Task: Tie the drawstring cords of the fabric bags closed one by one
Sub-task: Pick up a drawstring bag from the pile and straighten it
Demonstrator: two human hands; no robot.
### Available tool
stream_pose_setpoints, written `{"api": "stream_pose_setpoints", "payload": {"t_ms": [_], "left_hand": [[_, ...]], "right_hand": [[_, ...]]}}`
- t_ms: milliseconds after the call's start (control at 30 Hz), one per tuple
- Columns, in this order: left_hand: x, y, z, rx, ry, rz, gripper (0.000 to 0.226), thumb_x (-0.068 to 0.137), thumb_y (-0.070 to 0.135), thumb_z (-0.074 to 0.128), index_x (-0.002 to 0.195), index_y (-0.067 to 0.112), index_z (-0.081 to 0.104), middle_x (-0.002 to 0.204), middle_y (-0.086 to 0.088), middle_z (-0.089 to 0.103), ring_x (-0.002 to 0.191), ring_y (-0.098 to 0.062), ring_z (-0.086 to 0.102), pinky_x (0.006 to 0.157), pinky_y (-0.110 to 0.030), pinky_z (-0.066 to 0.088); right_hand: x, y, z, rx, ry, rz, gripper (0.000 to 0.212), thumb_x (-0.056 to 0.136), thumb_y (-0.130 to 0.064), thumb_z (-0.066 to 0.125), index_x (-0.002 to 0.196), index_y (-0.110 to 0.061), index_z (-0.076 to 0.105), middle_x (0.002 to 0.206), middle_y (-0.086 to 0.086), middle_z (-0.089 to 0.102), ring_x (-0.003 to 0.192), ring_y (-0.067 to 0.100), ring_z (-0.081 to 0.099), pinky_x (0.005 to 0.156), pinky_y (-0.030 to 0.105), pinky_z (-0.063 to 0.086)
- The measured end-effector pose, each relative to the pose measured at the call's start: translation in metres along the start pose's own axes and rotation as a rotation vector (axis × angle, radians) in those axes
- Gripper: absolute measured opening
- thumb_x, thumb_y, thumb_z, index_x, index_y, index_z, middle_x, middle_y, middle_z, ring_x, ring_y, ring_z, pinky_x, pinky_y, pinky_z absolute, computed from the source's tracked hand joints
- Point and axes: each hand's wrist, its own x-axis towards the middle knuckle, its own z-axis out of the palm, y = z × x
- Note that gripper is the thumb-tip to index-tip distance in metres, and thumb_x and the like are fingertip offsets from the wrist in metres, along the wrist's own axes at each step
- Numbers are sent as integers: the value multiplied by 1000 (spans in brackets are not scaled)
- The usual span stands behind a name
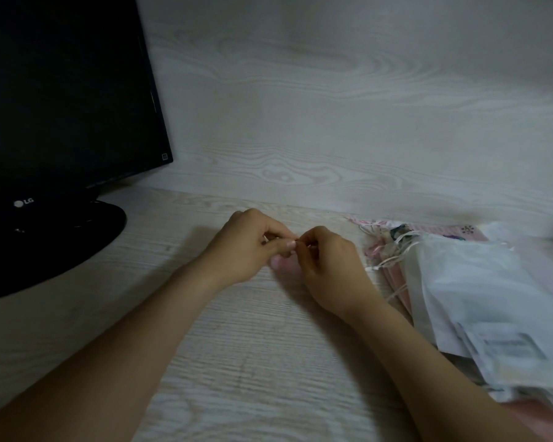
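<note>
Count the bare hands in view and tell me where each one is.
2. The left hand and the right hand meet over the pale wood-grain desk, both pinching a thin white cord; none seems hidden.

bare left hand (241, 250), bare right hand (331, 269), bare forearms (134, 333)

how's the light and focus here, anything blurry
Head view: dim light; monitor nearly black; the pile of bags at right is blurred, worst near the edge; left hand and right hand are sharper, but the cord they pinch barely shows.

Left hand (249, 245) and right hand (329, 266) pinch a cord (297, 240).
</note>
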Motion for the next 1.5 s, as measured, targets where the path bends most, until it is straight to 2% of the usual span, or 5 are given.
{"api": "stream_pose_setpoints", "payload": {"t_ms": [300, 500, 833, 1300, 1500], "left_hand": [[-1, 5, 3, -16, -33, -67, 25, 93, 11, 74, 77, 29, 82, 69, 10, 76, 63, -8, 73, 71, -30, 58], [-3, 4, -8, -80, -66, -73, 10, 93, 17, 80, 86, 22, 86, 76, 3, 80, 77, -16, 78, 86, -43, 64], [-6, 12, -1, 58, -17, -15, 16, 92, 19, 77, 83, 30, 85, 75, 17, 78, 79, -2, 75, 86, -36, 62], [-8, 19, -3, 232, -62, 12, 21, 90, 16, 73, 72, 23, 80, 55, 10, 64, 51, -5, 57, 54, -16, 43], [-8, 17, -3, 242, -127, 55, 25, 95, 20, 71, 71, 18, 78, 54, 1, 62, 48, -11, 54, 52, -28, 47]], "right_hand": [[-3, -4, -1, -31, -58, 15, 16, 95, -28, 57, 91, -12, 56, 89, 7, 65, 86, 30, 59, 74, 41, 45], [-2, -9, -4, 57, -38, 46, 13, 101, -21, 54, 93, -11, 56, 80, 0, 61, 75, 19, 53, 63, 29, 26], [-1, -11, -5, 114, 23, 124, 11, 98, -17, 55, 89, -13, 60, 68, -8, 60, 62, 2, 54, 55, 15, 35], [-2, -10, -6, 439, 51, 74, 18, 91, -15, 58, 97, -31, 57, 67, 5, 61, 66, 38, 60, 61, 59, 55], [-2, -13, -13, 673, 51, 197, 13, 97, 2, 62, 105, -8, 62, 77, 15, 70, 50, 14, 61, 46, 27, 49]]}}
